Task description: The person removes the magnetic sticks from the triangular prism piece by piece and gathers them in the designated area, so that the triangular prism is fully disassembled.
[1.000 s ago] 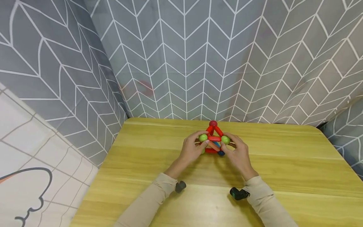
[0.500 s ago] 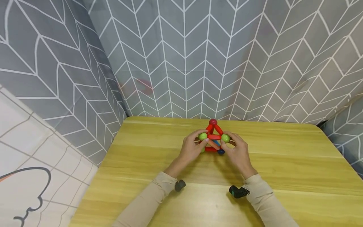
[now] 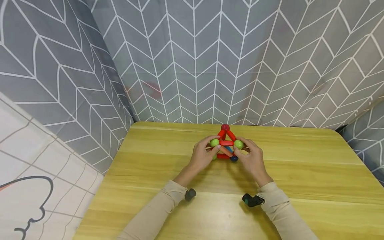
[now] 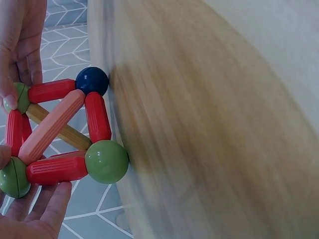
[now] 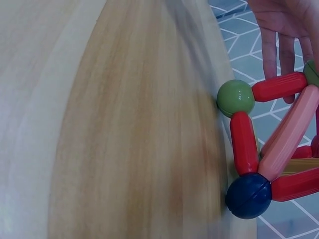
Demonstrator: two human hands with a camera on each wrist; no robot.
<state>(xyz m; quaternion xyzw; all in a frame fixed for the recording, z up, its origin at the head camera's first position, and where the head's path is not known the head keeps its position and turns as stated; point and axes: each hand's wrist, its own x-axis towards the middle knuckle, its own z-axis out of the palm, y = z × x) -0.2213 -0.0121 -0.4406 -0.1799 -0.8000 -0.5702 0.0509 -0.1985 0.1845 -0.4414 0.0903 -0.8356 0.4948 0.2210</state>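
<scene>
A frame of magnetic sticks and balls stands on the table near its back edge, topped by a dark red ball. My left hand pinches the upper left green ball between thumb and fingers. On the opposite side, my right hand pinches another green ball. Between these balls runs a red stick. Low on the frame, a dark blue ball and a green ball sit at the table surface, joined by a red stick. A pink stick slants upward from the blue ball.
The wooden table extends to both sides and toward me. Behind it hangs a grey curtain with white chevron lines. Black wrist devices stick out from under both beige sleeves.
Both hands keep their hold on the green balls. The whole scene has shifted slightly upward in the head view; the frame's shape looks the same.
</scene>
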